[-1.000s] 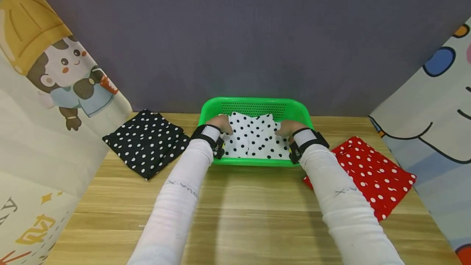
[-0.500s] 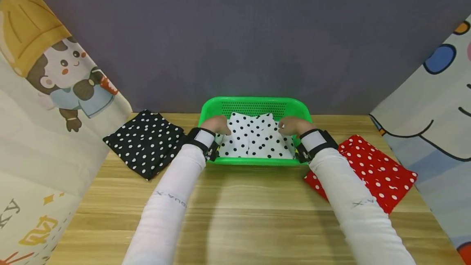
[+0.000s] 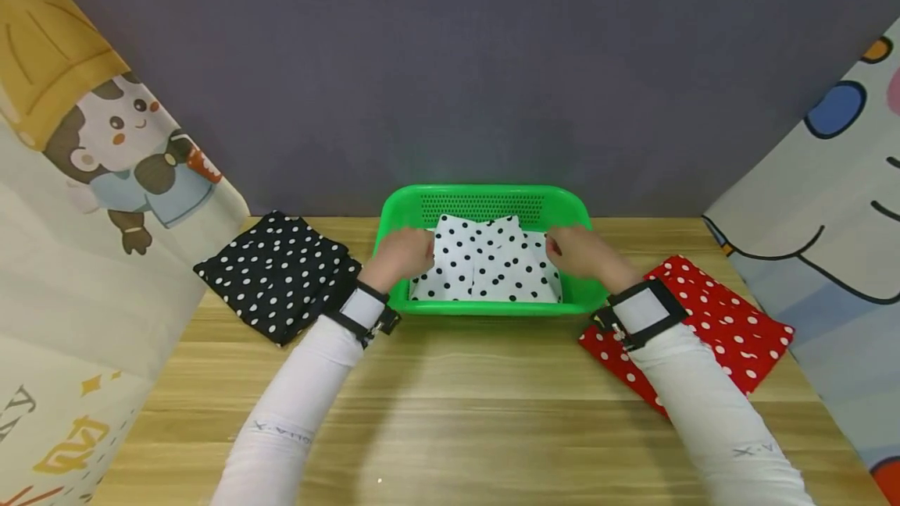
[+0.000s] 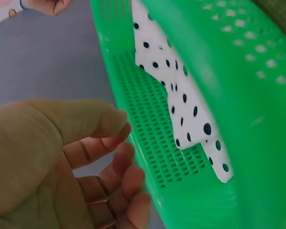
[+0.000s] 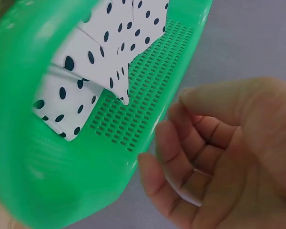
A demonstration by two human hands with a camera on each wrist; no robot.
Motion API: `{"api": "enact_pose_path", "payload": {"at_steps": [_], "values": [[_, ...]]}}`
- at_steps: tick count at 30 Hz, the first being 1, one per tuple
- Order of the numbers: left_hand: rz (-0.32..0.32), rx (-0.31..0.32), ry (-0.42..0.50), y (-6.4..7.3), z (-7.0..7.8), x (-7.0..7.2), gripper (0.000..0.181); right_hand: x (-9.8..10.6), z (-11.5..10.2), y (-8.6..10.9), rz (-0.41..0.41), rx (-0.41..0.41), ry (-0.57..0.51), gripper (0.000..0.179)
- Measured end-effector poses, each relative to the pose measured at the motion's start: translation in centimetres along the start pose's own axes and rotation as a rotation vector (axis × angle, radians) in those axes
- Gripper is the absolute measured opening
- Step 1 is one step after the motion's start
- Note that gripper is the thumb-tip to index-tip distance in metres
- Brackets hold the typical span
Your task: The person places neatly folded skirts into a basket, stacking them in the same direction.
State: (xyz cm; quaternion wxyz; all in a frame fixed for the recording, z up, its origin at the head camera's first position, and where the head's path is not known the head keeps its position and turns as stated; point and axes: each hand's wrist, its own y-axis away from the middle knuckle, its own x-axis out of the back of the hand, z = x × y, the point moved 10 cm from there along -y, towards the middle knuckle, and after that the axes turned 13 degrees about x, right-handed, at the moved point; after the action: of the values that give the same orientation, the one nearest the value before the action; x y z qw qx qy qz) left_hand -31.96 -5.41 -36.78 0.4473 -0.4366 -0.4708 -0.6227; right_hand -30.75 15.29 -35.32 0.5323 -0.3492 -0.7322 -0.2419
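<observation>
A white cloth with black dots (image 3: 488, 264) lies folded inside a green plastic basket (image 3: 485, 308) in the head view. Over the basket's left end is my left hand (image 3: 404, 256), apart from the cloth. The left wrist view shows that hand with its fingers (image 4: 105, 186) loosely bent and nothing between them. My right hand (image 3: 583, 254) is over the opposite end of the basket. Its fingers (image 5: 181, 148), loosely bent and holding nothing, show in the right wrist view beside the perforated basket wall (image 5: 148, 81).
A folded black cloth with white dots (image 3: 274, 272) lies on the wooden table (image 3: 478, 404) to the left. Partly under the right forearm is a red white-dotted cloth (image 3: 738, 334). A dark grey wall (image 3: 450, 76) rises behind the basket, and printed curtains (image 3: 126, 272) flank the table.
Both hands have come up out of the basket, away from the white dotted cloth, and drawn apart toward its two ends. The cloth and basket stay in place.
</observation>
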Motion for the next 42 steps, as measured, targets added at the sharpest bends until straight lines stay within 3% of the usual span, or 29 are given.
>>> {"api": "enact_pose_path", "payload": {"at_steps": [14, 25, 36, 42], "values": [[0.306, -0.133, 0.056, 5.6, -0.2, -0.3, 0.014, -0.3, -1.4, 6.7, 0.33, 0.095, 0.219, 0.009], [0.595, -0.226, 0.075, 10.0, -0.1, -0.5, 0.016, -2.2, 0.7, 12.6, 0.342, -0.021, 0.276, 0.021], [0.676, -0.262, 0.046, 12.9, -0.2, -3.3, 0.015, -4.2, 4.3, 17.9, 0.289, -0.087, 0.327, 0.026], [0.631, -0.279, 0.041, 13.2, 0.0, -5.1, 0.013, -5.0, 5.6, 20.6, 0.266, -0.133, 0.337, 0.041]]}}
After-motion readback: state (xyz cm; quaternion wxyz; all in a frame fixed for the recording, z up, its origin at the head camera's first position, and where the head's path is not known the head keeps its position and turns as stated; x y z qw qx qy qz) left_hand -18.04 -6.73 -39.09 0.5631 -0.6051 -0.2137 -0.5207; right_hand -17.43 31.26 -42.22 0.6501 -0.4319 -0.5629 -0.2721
